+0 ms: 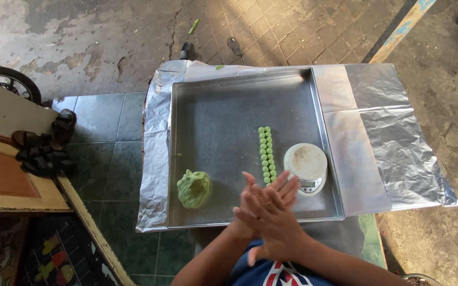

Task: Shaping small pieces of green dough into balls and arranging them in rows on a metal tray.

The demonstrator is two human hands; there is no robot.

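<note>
The right hand (276, 220) lies flat across the left hand (258, 198), palms pressed together; whether anything sits in that grip cannot be seen. Just beyond, on the metal tray (223, 106), lie a green dough lump (193, 188), two rows of small green balls (266, 153) and a white kitchen scale (306, 167), over foil (388, 137).

Upper half of the tray (223, 95) lies bare, free to pass. Lower half is crowded: dough lump (193, 188) lower left, rows of green balls (266, 154) at centre, scale (306, 167) just right of them.
</note>
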